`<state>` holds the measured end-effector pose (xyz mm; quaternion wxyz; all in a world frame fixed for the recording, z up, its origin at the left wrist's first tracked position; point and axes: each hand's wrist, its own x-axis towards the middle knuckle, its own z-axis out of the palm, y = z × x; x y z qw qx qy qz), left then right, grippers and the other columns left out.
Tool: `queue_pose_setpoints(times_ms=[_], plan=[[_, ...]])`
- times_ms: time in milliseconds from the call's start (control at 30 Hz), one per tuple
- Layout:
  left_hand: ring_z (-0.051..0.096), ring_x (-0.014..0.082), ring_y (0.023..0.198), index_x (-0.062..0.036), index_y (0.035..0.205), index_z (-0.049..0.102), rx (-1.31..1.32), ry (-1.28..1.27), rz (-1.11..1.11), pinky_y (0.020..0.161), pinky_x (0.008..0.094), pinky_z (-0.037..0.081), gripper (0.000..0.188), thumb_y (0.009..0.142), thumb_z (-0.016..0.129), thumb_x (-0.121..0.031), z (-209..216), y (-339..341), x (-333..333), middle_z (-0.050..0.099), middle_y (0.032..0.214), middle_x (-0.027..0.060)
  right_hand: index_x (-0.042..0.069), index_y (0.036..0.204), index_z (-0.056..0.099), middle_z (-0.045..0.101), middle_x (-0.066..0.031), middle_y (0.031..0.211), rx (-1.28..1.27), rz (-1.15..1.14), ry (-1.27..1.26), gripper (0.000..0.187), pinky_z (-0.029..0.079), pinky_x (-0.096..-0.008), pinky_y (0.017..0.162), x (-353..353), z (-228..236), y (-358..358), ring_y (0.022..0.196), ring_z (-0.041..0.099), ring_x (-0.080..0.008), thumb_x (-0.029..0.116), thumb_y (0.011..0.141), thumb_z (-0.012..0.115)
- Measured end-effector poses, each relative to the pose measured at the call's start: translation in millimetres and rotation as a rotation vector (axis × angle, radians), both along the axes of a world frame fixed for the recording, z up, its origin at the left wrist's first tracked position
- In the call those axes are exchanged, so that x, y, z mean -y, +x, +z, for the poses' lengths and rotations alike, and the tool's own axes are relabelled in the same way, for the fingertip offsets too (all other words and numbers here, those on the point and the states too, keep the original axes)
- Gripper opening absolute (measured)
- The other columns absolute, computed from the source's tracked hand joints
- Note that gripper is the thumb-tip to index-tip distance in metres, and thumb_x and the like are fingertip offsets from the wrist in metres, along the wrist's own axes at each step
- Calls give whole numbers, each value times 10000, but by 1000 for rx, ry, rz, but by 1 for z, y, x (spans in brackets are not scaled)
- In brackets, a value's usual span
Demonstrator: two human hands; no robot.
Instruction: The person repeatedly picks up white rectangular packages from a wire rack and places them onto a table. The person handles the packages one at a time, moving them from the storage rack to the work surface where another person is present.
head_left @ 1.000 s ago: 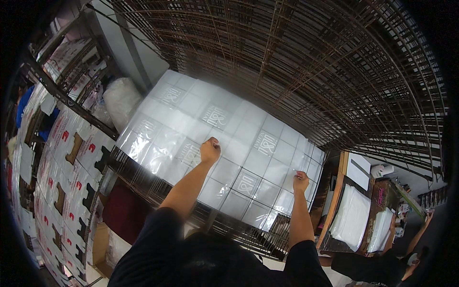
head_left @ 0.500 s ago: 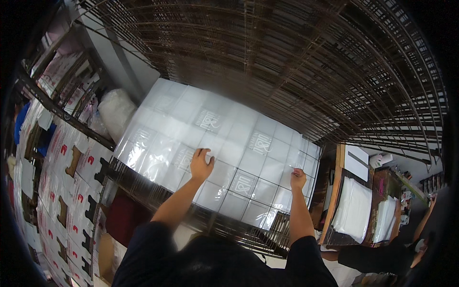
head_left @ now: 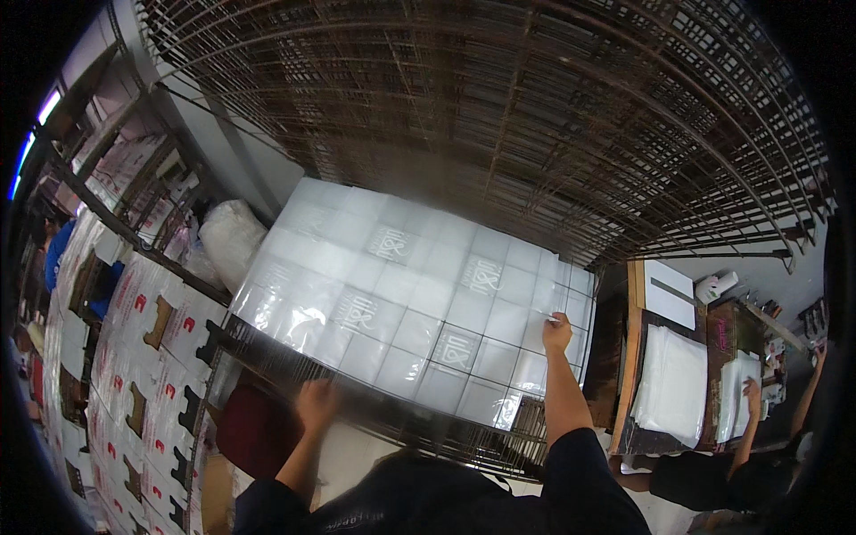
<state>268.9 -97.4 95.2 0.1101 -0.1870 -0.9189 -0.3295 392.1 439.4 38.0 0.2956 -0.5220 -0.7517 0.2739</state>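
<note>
Translucent plastic sheets with white printed patterns (head_left: 419,285) lie spread on a wire rack shelf (head_left: 446,432) in front of me. Dark grid lines of wire show across their right half. Over the right part of the sheets, my right hand (head_left: 556,333) is closed in a pinch; what sits between its fingertips is too small to make out. My left hand (head_left: 316,403) is at the near left edge of the shelf, off the sheets. Motion smears its fingers.
Many raised wire shelves (head_left: 481,116) slope up beyond the sheets. Plastic-wrapped white boxes (head_left: 152,383) stand at left, near a clear plastic bundle (head_left: 232,241). On the right, a table holds a stack of white sheets (head_left: 670,383), with a co-worker's hand (head_left: 752,392) beyond.
My left hand has moved off the sheets, back toward me and to the left. My right hand stays pinched at nearly the same spot. The view has shifted slightly.
</note>
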Motion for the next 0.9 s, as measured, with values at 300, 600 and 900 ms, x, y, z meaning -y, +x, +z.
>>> queue_pose_setpoints(times_ms=[300, 600, 900], plan=[[556, 270, 587, -75, 728, 560, -41, -52, -41, 535, 356, 444, 77, 712, 635, -62, 4, 109, 46, 520, 616, 92, 104, 778, 608, 643, -109, 693, 11, -7, -148, 120, 502, -367, 650, -27, -36, -10, 676, 636, -284, 62, 666, 595], [615, 276, 762, -102, 879, 619, 414, -399, 105, 665, 381, 485, 202, 729, 605, -237, -43, 180, 102, 632, 795, 85, 80, 793, 603, 642, -131, 736, -59, -21, -113, 121, 498, -364, 661, -14, -5, -2, 699, 634, -280, 91, 673, 623], [611, 357, 792, -98, 826, 647, 507, -678, 502, 688, 448, 490, 200, 716, 579, -250, -119, 209, 185, 637, 833, 164, 47, 862, 579, 564, -41, 663, -453, 67, -42, 124, 439, -274, 596, -1, 12, 114, 614, 535, -133, 38, 742, 610]])
